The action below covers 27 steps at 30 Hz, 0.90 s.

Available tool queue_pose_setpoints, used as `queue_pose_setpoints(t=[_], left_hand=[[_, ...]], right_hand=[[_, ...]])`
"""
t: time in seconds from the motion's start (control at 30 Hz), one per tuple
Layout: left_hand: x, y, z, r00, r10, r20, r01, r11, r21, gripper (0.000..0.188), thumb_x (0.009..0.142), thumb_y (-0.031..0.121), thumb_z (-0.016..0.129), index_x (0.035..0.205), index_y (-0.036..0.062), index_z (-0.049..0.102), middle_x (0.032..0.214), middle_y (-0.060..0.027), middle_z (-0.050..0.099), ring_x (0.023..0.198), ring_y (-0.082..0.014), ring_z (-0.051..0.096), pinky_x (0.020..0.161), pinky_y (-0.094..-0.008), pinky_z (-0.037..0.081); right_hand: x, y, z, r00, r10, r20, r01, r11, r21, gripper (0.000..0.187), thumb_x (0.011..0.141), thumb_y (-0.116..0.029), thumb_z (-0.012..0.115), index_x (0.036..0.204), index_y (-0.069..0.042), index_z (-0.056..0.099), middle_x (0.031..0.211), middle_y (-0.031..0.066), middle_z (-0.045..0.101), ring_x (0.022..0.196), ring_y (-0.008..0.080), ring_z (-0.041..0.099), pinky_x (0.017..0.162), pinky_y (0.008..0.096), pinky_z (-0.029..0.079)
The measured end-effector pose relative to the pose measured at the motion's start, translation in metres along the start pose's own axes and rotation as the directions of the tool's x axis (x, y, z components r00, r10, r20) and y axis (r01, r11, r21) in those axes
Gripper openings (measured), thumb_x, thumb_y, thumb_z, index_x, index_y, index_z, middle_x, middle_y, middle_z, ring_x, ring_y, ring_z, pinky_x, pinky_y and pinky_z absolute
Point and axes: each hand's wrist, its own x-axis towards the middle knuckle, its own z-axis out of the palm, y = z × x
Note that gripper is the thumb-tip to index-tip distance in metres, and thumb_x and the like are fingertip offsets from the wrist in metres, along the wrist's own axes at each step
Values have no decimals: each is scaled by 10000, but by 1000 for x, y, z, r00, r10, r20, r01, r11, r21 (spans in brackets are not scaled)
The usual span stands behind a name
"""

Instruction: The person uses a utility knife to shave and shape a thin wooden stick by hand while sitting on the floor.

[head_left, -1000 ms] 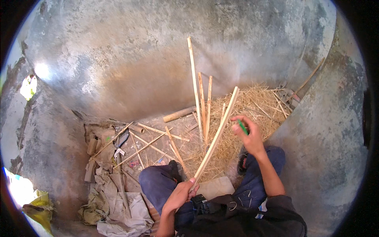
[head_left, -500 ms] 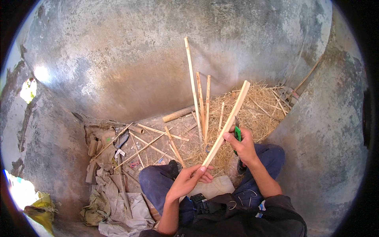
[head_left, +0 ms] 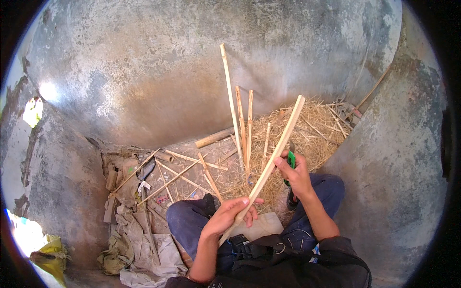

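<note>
A long, pale, split stick, seemingly bamboo, slants from my lap up to the right in front of me. Near its lower end my left hand is closed round it, thumb on top. My right hand grips a green-handled utility knife, its blade pointing up beside the stick's right edge. The right thumb lies close to the stick; whether it presses on it I cannot tell. A pale flat piece lies between my legs, under the hands.
A heap of straw and shavings lies beyond my right hand. Several thin poles lean on the curved grey wall. Loose sticks and a thicker bamboo piece litter the floor. Crumpled sacking lies at left.
The stick has slid down through my left hand, so its lower end now sticks out below that hand. My right hand with the knife has shifted slightly.
</note>
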Motion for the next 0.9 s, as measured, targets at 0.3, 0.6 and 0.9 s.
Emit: queue_pose_setpoints(t=[0.3,0.6,0.9], left_hand=[[3,2,4,995,21,-93,-8,991,136,482,1193,341,463,1438,-25,659,733,22,523,594,-73,495,564,-253,445],[12,1,8,994,101,-42,-91,978,189,452,1197,322,437,1493,15,589,834,32,543,637,-54,441,579,-239,384],[12,-2,12,990,86,-115,-56,969,241,396,1205,370,399,1216,65,651,804,56,426,690,-56,404,630,-236,363]], right_hand=[[1,3,0,1000,-9,-22,9,1000,-10,205,1051,-238,721,1061,-34,708,732,-52,603,534,-4,375,491,218,258],[-1,0,0,999,18,33,-17,998,-57,233,1044,-263,720,1067,-32,702,674,-87,503,533,8,367,497,226,259],[-3,2,-3,983,-183,-27,178,973,-146,345,1065,-319,646,1158,7,707,887,26,678,688,61,511,626,242,396]])
